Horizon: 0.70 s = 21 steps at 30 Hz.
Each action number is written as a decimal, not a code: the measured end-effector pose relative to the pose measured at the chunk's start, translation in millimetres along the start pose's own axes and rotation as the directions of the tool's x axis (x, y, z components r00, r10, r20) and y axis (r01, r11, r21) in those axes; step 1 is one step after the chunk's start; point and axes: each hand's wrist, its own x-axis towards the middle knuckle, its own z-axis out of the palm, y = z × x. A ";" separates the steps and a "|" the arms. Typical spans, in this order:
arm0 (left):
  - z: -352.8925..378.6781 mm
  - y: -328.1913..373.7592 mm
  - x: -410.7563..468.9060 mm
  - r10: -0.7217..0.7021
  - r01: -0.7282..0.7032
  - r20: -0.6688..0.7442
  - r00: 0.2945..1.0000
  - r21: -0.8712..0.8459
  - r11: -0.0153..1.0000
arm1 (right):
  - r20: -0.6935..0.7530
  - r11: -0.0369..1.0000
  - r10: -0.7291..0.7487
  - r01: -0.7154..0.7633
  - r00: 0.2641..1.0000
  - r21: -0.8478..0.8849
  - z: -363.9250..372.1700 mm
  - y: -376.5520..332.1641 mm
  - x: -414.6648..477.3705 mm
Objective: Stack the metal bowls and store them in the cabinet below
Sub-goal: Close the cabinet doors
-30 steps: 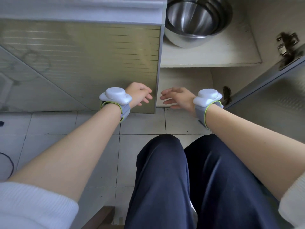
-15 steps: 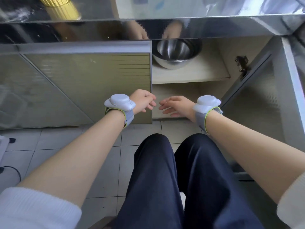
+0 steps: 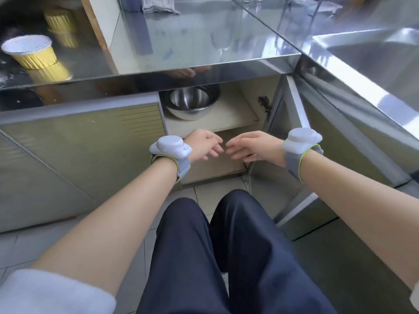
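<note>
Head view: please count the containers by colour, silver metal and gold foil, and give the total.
Silver metal bowls, one nested stack on the cabinet shelf: 1 stack, separate bowls cannot be counted
Gold foil cups: 2
Total: 3

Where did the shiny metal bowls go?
The metal bowls sit stacked on the upper shelf inside the open cabinet, just under the steel counter, above and beyond both empty hands.

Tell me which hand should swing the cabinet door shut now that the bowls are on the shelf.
Right. The open door stands on that side, beside the right hand. The left hand would have to cross over. Both are empty.
</note>
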 end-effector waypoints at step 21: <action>86.7 88.1 10.0 0.219 -0.231 0.189 0.957 0.041 0.972 | -0.445 0.984 0.106 -0.028 0.889 0.178 -87.2 39.1 -92.9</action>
